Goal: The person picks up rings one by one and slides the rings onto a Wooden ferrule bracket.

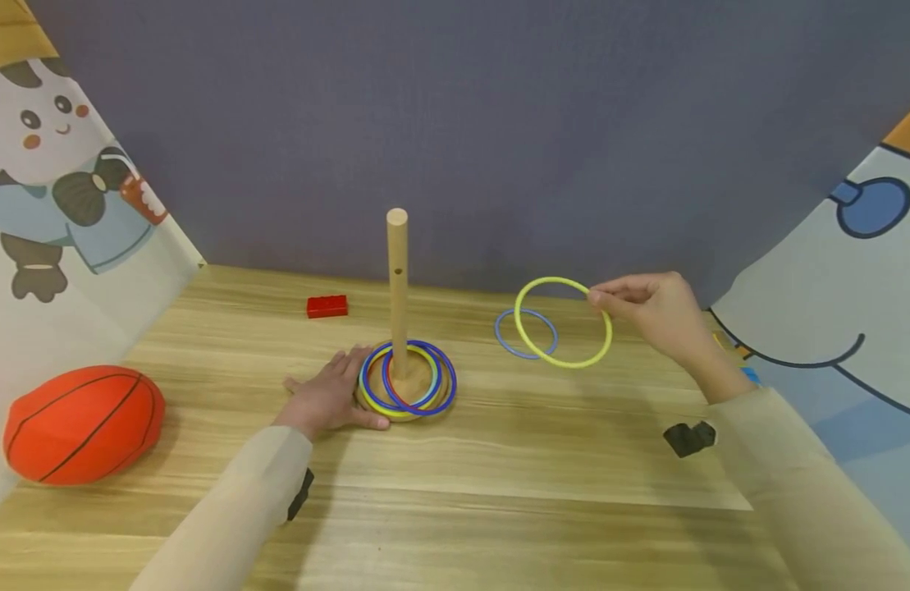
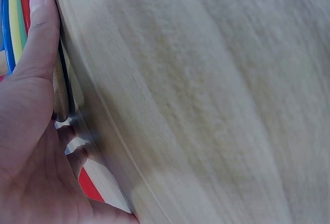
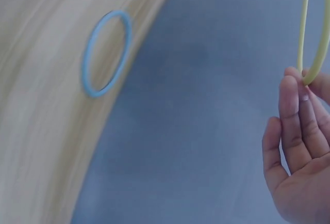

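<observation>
My right hand (image 1: 650, 316) pinches a yellow ring (image 1: 517, 318) by its right side, between thumb and fingertips. The ring is held up off the table, and in the head view it overlaps a light blue ring (image 1: 496, 334) lying near the back edge. My left hand (image 1: 325, 396) holds the left side of the round base (image 1: 404, 389) of a wooden peg stand, the thumb (image 2: 41, 38) along its front rim and the fingers behind. Around the upright peg (image 1: 399, 304) several rings lie loosely stacked: blue (image 1: 455, 386), yellow, green and red.
A red toy brick (image 1: 326, 307) lies at the back, left of the peg. An orange basketball-patterned ball (image 1: 85, 425) sits at the far left. A grey panel (image 1: 455, 139) rises behind the table, with cartoon-printed panels on both sides.
</observation>
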A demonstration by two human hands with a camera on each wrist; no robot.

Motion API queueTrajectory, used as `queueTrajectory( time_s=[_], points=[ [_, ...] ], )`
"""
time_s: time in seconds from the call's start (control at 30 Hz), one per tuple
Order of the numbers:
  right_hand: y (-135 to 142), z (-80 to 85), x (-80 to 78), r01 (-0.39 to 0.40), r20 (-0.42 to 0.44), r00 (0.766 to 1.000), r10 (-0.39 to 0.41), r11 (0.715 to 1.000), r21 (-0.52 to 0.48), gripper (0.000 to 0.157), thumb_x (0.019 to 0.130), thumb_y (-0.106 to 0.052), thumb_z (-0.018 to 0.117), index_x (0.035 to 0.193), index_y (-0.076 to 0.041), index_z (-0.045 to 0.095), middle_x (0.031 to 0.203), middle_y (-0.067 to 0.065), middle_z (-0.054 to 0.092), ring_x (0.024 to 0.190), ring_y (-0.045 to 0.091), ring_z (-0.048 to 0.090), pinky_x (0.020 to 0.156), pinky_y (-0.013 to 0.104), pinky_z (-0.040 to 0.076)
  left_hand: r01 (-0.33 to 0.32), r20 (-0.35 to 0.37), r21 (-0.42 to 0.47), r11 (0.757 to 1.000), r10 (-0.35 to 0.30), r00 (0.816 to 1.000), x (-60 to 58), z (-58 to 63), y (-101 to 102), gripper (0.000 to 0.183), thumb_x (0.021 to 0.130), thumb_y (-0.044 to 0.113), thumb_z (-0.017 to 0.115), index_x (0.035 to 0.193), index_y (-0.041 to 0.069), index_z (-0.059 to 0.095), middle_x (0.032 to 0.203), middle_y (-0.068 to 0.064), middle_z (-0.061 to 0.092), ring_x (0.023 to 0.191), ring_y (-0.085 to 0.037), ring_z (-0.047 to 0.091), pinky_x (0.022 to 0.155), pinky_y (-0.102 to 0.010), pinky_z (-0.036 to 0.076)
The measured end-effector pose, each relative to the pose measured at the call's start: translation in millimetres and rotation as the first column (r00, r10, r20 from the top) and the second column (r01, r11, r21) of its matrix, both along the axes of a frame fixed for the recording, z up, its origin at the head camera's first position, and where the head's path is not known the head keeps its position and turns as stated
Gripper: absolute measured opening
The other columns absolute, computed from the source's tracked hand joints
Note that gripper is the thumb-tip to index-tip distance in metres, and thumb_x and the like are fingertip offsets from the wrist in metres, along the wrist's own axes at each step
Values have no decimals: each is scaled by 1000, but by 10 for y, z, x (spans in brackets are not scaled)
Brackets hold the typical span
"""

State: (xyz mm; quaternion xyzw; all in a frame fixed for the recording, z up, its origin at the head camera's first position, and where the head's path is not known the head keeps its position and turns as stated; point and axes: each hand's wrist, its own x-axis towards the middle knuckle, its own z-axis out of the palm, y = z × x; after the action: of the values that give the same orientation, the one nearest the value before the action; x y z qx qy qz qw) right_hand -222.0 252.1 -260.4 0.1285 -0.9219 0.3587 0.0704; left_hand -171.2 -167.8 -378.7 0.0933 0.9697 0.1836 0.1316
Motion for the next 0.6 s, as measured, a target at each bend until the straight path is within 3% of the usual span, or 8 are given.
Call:
queueTrajectory(
  time_s=[0.2, 0.4, 0.6],
  points=[
    [-248, 214, 22, -44, -16, 999, 43, 998, -34, 33, 95, -37, 73, 110, -9, 79, 87, -1, 78, 82, 5, 72, 86, 29, 46, 5, -9, -5, 1000, -5, 1000, 22, 18, 7, 124, 71, 62, 85, 161, 5, 19, 166, -21, 20, 152, -44, 18, 88, -94, 12],
    [-530, 438, 31, -76, -47, 996, 72, 992, -100, 29, 94, -35, 75, 106, -9, 81, 87, 4, 78, 85, 10, 74, 85, 24, 49, 3, -14, 0, 1000, -3, 1000, 33, 25, 11, 124, 71, 62, 85, 160, 5, 20, 166, -21, 20, 151, -44, 18, 88, -94, 12],
    [-780, 667, 10, -127, -84, 989, 119, 987, -97, 28, 93, -36, 76, 105, -12, 81, 85, 2, 78, 85, 13, 73, 84, 27, 48, 5, -14, 4, 1000, -5, 1000, 36, 33, 9, 123, 71, 60, 85, 161, 5, 20, 166, -21, 20, 151, -45, 18, 89, -94, 11]
  ],
)
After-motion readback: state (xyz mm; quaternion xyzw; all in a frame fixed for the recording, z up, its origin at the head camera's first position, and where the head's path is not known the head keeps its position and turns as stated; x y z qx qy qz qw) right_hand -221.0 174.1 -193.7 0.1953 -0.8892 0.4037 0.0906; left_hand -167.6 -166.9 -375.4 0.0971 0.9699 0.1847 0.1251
